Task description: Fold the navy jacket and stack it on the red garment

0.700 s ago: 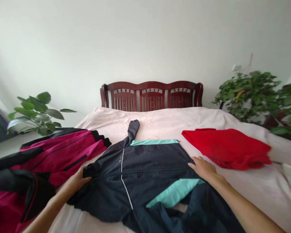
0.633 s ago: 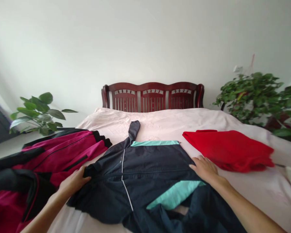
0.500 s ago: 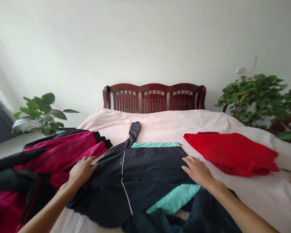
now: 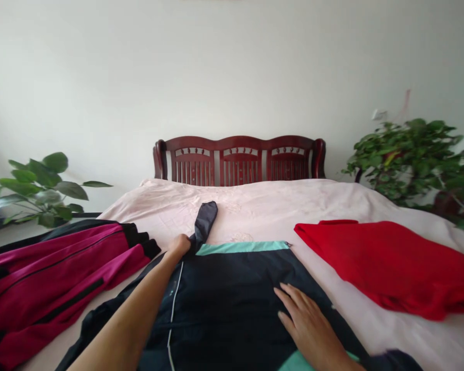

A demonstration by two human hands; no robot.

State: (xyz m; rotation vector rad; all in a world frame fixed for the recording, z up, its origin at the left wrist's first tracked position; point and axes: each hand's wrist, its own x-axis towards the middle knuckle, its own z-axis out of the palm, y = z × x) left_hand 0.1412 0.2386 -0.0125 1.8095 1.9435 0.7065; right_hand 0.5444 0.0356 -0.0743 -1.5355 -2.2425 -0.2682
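A dark navy jacket with mint-green trim and white piping lies spread on the bed before me. My left hand is closed at the base of the jacket's far sleeve, its fingers curled and partly hidden. Beyond it, the narrow sleeve end points away toward the headboard. My right hand rests palm down on the jacket's right part, fingers stretched and slightly apart, holding nothing. The jacket's near edge runs out of view at the bottom.
A magenta and black jacket lies at the left. On the right is a folded red garment. Pink bedding reaches back to a dark wooden headboard. Leafy plants stand at both sides of the bed.
My left hand has moved from the jacket's left edge forward and right, closing on the sleeve. My right hand has slid slightly nearer to me. The view has shifted a little.
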